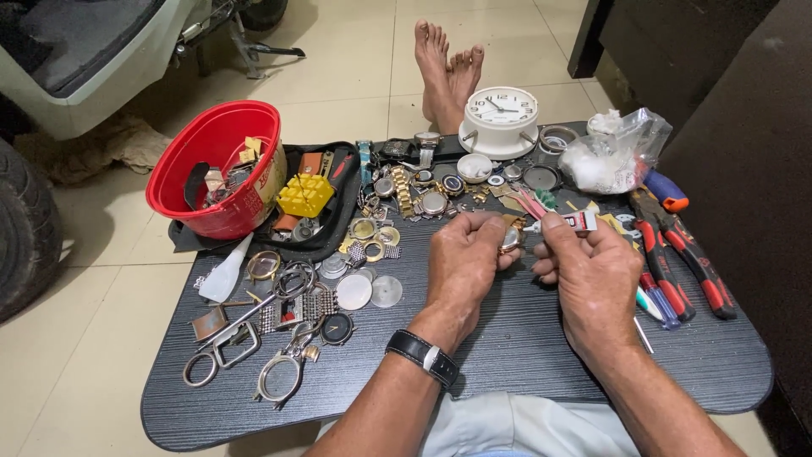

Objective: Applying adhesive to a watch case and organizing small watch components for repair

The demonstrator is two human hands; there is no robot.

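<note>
My left hand (463,256) grips a small round watch case (510,239) above the dark board. A black wristwatch sits on that wrist. My right hand (589,275) pinches a small glue tube (575,222) with a red and white label, its tip pointing left at the watch case. The two hands are almost touching over the middle of the board (524,355).
A red bowl (216,161) of parts stands at the back left beside a yellow block (305,195). A white clock (500,121), a plastic bag (616,152), red-handled pliers (685,254), scissors (254,317), loose watches and discs lie around. My bare feet (447,72) rest on tiled floor.
</note>
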